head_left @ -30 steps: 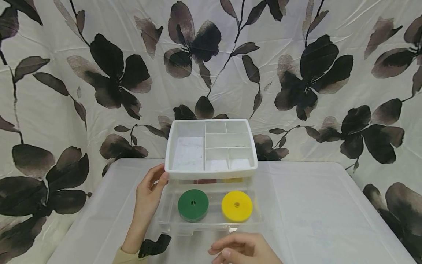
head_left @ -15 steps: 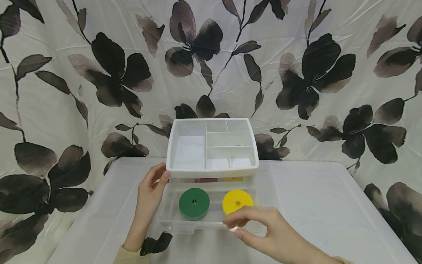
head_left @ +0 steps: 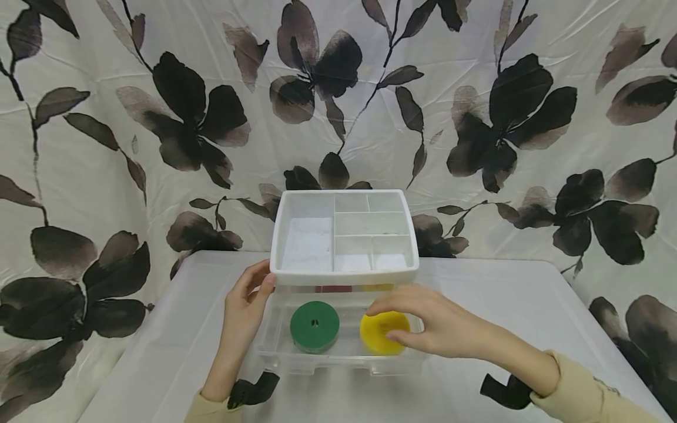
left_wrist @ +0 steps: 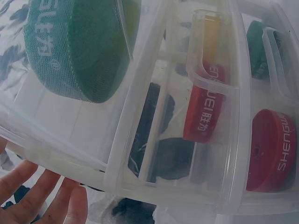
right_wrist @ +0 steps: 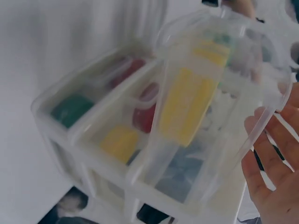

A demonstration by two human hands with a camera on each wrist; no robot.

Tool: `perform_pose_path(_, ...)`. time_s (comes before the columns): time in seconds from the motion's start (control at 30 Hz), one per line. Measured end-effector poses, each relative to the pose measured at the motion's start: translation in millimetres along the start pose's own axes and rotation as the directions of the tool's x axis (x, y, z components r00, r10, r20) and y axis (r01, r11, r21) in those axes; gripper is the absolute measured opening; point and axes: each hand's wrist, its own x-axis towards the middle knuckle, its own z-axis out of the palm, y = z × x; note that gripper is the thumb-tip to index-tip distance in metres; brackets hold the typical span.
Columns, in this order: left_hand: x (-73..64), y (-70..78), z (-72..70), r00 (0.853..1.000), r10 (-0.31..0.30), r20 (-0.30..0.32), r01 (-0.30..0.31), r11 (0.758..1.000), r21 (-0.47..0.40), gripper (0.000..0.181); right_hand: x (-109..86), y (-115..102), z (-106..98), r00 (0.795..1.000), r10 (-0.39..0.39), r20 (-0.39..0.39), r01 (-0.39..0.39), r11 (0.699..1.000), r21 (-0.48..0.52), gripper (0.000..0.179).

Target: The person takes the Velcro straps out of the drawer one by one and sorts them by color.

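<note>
In the head view a white drawer organizer [head_left: 344, 278] stands mid-table with its clear top drawer [head_left: 349, 348] pulled out. A green tape roll [head_left: 314, 326] lies on the drawer's left, a yellow tape roll [head_left: 376, 336] on its right. My right hand [head_left: 449, 326] is over the yellow roll, thumb and fingers spread around its edge; contact is unclear. The right wrist view shows spread fingers [right_wrist: 266, 154] beside the clear drawer wall. My left hand [head_left: 245, 317] touches the organizer's left side, with fingertips [left_wrist: 44, 179] along its edge in the left wrist view.
Lower drawers hold a red tape roll [left_wrist: 204, 109], a second red roll [left_wrist: 273, 151], a green roll [right_wrist: 71, 110] and a yellow roll [right_wrist: 120, 142]. The organizer's top has several compartments. Behind the white-covered table [head_left: 502, 311] hangs a floral cloth [head_left: 396, 147].
My right hand has moved up from the front of the drawer to over the yellow tape roll. My left hand has stayed against the organizer's side. The head view has shifted slightly.
</note>
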Motion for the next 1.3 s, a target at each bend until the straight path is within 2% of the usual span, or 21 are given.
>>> perform_pose_path(0.27, 0.5, 0.6, 0.1, 1.0, 0.019, 0.002, -0.019, 1.0, -0.005, 0.034, 8.0, 6, -4, 0.986, 0.05, 0.161, -0.017, 0.98, -0.197, 0.048)
perform_pose_path(0.43, 0.2, 0.5, 0.1, 1.0, 0.012, -0.001, -0.012, 1.0, -0.002, 0.034, 11.7, 9, -3, 0.969, 0.084, 0.234, -0.024, 0.969, -0.246, 0.052)
perform_pose_path(0.7, -0.5, 0.6, -0.1, 1.0, -0.004, -0.003, 0.004, 1.0, 0.007, 0.035, 15.4, 10, -3, 0.948, 0.115, 0.297, -0.036, 0.965, -0.26, 0.06)
perform_pose_path(0.87, -0.4, 0.8, 0.2, 1.0, -0.014, -0.005, 0.014, 1.0, 0.007, 0.035, 17.7, 8, -3, 0.94, 0.112, 0.323, -0.013, 0.955, -0.296, 0.063)
perform_pose_path(1.3, -0.8, 1.1, 0.1, 1.0, -0.024, -0.004, 0.024, 1.0, 0.017, 0.036, 19.2, 4, 2, 0.948, 0.077, 0.309, 0.04, 0.933, -0.358, 0.059)
